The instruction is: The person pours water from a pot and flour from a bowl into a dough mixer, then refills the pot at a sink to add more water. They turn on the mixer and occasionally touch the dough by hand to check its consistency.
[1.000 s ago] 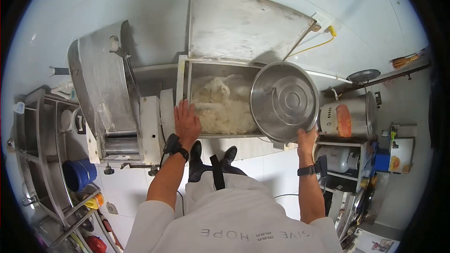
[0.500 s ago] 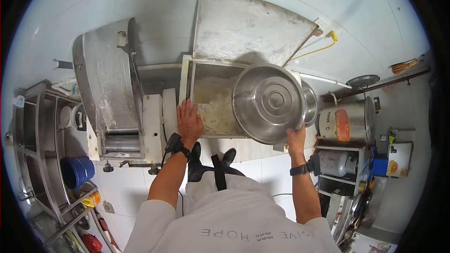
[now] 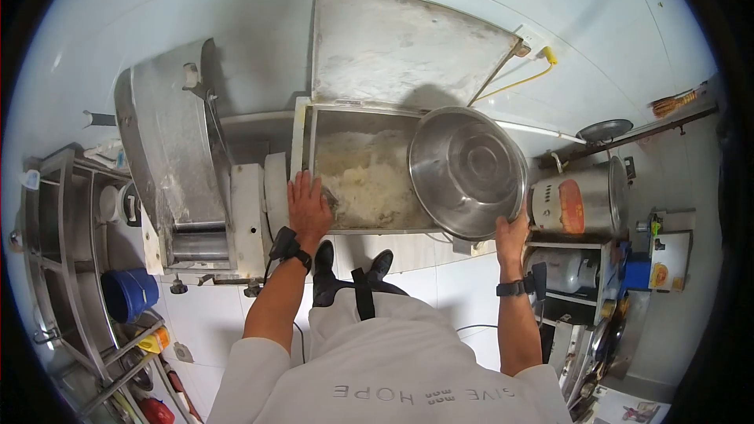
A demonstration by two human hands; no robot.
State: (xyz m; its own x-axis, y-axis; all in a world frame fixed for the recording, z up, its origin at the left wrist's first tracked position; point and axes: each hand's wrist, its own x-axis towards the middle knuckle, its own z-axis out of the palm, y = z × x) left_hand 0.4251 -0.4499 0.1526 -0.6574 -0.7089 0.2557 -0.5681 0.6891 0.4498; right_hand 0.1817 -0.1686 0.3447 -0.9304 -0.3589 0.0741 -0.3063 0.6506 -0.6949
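The fingers of the left hand lie flat, extended and slightly apart, on the front left corner of the mixer trough. The palm rests on the trough rim; the hand grips nothing.

The right hand has its fingers curled together and clamped on the lower rim of the steel basin. The basin is tilted on edge, its underside turned toward the camera, and it stands over the right end of the trough. Part of its rim overlaps the trough's right wall.

The dough, a pale, ragged mass, lies inside the trough. It fills the floor from just beside the left fingertips to the basin's edge, where the basin hides the rest.

The trough lid stands open, leaning back against the white wall behind. A sheet-metal roller machine stands just left of the trough. A steel pot with an orange label sits on a rack to the right, near the basin. A blue bucket rests on the shelving at far left. Each wrist carries 1 dark strap.
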